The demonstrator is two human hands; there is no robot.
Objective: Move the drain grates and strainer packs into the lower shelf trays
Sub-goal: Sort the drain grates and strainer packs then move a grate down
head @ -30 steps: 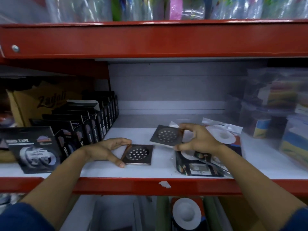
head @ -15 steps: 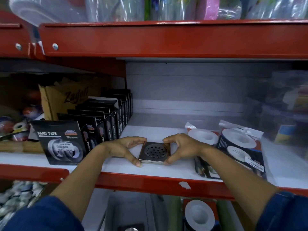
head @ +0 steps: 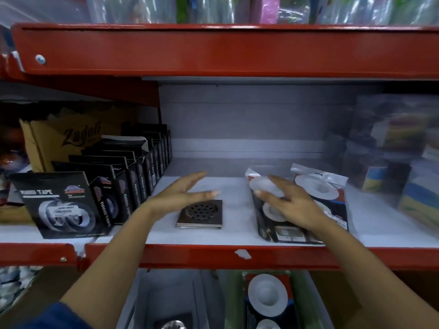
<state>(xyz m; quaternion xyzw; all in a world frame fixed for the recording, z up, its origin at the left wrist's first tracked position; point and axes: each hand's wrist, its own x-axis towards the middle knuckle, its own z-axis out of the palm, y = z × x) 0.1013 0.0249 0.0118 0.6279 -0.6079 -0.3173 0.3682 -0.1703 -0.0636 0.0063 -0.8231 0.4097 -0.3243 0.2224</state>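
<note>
The two square drain grates [head: 200, 213] now sit stacked near the front of the white shelf [head: 237, 186], where a second ago they lay apart. The left hand [head: 177, 198] has let go and hovers over the stack, fingers spread flat, holding nothing. The right hand [head: 291, 204] has moved off to the strainer packs [head: 320, 195] beside it, fingers open and resting on the plastic, not gripping yet. Below, the grey tray [head: 171, 293] and the tray holding strainers [head: 267, 295] wait. Gathering looks done; lifting down comes next.
</note>
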